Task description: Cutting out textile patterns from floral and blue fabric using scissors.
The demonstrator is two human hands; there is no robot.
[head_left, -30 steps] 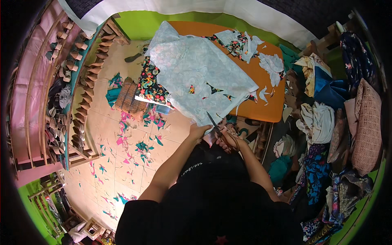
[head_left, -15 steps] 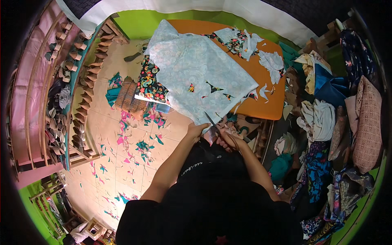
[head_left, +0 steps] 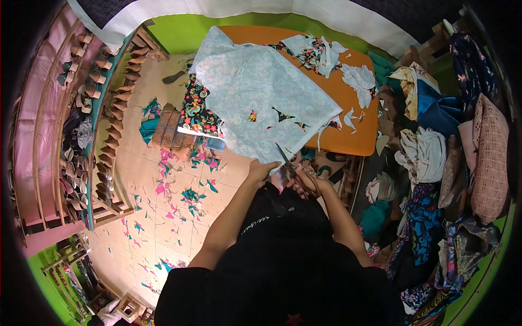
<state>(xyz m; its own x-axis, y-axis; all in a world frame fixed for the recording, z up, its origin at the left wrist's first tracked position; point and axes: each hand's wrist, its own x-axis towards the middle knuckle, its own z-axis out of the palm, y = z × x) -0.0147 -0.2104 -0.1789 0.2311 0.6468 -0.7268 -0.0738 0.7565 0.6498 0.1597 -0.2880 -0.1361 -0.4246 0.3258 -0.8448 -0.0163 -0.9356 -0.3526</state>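
A large cloth lies over the table with its pale bluish-white back upward. A black floral printed side shows at its left edge. My left hand pinches the cloth's near corner between thumb and fingers, just off the table's near edge. Dark-bladed scissors are in my right hand, fingers wrapped round the handles. Their blades point away from me, beside the cloth's near right edge close to my left hand. Whether the blades touch the cloth I cannot tell. Several small printed scraps lie on the cloth.
More cut scraps lie on the orange table. Teal and pink offcuts litter the tiled floor. Racks of shoe forms stand at left. Folded fabrics and a pinkish fabric roll crowd the right side.
The scissors have shifted slightly up and to the right, with my right hand turned a little. My left hand still grips the cloth's corner, and the cloth has hardly moved.
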